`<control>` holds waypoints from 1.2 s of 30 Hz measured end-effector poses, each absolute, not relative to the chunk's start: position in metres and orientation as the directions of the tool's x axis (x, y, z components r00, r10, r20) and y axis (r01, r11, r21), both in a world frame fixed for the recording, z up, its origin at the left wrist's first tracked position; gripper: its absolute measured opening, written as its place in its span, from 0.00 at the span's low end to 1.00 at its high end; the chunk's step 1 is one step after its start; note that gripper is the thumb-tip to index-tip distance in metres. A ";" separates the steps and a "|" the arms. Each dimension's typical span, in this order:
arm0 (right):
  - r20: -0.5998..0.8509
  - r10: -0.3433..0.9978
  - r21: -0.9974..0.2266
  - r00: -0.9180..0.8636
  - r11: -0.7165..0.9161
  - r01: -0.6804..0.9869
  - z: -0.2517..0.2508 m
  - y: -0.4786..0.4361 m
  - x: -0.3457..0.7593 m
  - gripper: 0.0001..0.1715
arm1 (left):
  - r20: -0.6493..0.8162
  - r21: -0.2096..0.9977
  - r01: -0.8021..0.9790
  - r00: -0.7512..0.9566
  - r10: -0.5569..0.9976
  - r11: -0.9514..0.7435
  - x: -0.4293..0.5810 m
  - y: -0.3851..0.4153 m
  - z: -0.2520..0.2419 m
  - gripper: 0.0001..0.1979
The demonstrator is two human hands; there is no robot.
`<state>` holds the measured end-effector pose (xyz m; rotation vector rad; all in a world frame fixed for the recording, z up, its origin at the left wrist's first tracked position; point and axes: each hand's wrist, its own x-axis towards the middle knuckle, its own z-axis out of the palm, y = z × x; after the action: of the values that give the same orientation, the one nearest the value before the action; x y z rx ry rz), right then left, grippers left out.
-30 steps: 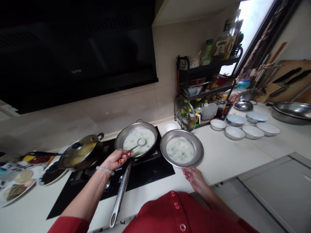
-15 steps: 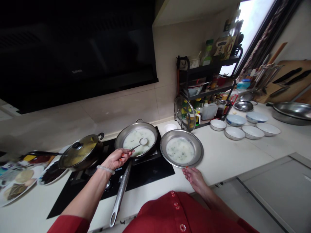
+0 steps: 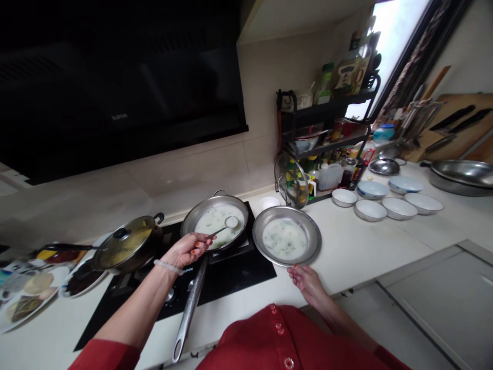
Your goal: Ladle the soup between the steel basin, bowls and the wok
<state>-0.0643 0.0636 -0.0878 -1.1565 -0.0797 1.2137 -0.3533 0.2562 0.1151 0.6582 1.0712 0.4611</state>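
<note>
Ladle [image 3: 231, 222], one: clasped in the left hand [image 3: 191, 248], over the pan [image 3: 189, 220]; long axis slanting away rightward, cup at far end. Pan: on hob [image 3: 241, 270], long handle [image 3: 190, 307] pointing toward my camera. Basin [image 3: 314, 234], one: right hand [image 3: 305, 280] at near rim; whether clamped, I cannot tell.

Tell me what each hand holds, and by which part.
The left hand holds the ladle by its handle; the right hand, the basin by its near rim.
</note>
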 end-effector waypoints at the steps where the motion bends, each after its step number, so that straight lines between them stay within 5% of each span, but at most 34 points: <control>1: -0.505 0.756 -0.722 0.418 -0.104 -0.684 -0.088 0.064 -0.064 0.12 | -0.643 0.698 -0.017 0.425 0.637 0.716 -0.351 0.255 0.118 0.09; 14: -0.493 0.765 -0.722 0.415 -0.093 -0.685 -0.089 0.063 -0.065 0.14 | -0.634 0.743 0.270 0.578 0.514 0.612 -0.280 0.234 0.120 0.07; 20: -0.490 0.766 -0.720 0.416 -0.086 -0.689 -0.090 0.063 -0.065 0.15 | -0.501 0.770 0.637 0.576 0.646 0.029 -0.239 0.220 0.070 0.07; 27: -0.497 0.758 -0.729 0.423 -0.100 -0.677 -0.090 0.064 -0.066 0.14 | -0.289 0.629 0.689 0.637 0.715 -0.360 -0.236 0.205 0.039 0.11; 33: -0.497 0.757 -0.728 0.424 -0.099 -0.678 -0.092 0.064 -0.065 0.15 | -0.215 0.221 0.625 0.780 0.588 -0.749 -0.246 0.201 0.039 0.21; 36: -0.500 0.758 -0.725 0.419 -0.101 -0.681 -0.092 0.064 -0.064 0.15 | -0.193 0.166 0.595 0.801 0.566 -0.786 -0.247 0.201 0.039 0.24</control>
<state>-0.0643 0.0637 -0.0922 -1.1531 -0.0849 1.2120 -0.2474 0.2009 0.0392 2.7711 0.9057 -0.1958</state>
